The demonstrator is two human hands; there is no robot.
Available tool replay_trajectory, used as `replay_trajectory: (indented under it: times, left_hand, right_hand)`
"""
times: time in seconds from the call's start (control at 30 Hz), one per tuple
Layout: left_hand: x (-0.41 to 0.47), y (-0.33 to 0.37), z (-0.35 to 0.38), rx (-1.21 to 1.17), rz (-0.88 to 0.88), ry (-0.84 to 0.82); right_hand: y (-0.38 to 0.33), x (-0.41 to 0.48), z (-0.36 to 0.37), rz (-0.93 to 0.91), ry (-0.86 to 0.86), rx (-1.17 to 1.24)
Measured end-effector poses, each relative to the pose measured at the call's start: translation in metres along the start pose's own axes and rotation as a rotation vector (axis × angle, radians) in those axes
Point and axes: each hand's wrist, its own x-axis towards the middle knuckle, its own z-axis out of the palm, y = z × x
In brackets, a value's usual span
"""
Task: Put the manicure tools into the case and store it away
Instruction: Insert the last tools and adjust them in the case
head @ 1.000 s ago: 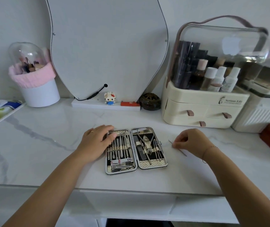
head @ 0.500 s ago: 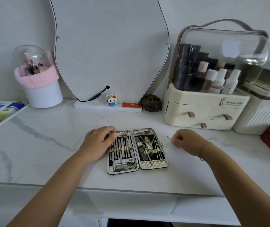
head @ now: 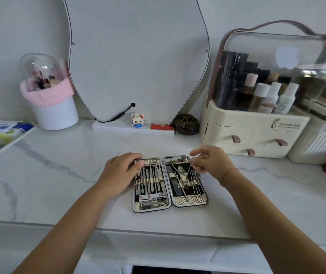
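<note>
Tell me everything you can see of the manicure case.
The manicure case lies open flat on the marble counter: two hinged halves, dark lining, gold textured trim, bands holding steel tools. Nail clippers fill the left half's near end, nippers the right half. The left hand rests on its far left corner; the right hand pinches a thin tool at its right edge.

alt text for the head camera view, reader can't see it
An open manicure case lies on a white marble tabletop; the left hand rests on its left half while the right hand pinches a thin metal tool over its right half. A mirror and a cosmetics organizer stand behind.
</note>
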Motion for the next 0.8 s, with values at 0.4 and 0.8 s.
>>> replay_trajectory:
  times: [0.4,0.8]
  left_hand:
    - [0.0018,-0.0027,0.0011,-0.013,0.017,0.002]
    - [0.0012,-0.0027,0.0012,-0.028,0.008,0.005]
  right_hand:
    - [0.004,0.0077,0.0042,-0.02,0.032,-0.009]
    - [0.0069,0.0024,0.0048,-0.08,0.021,-0.167]
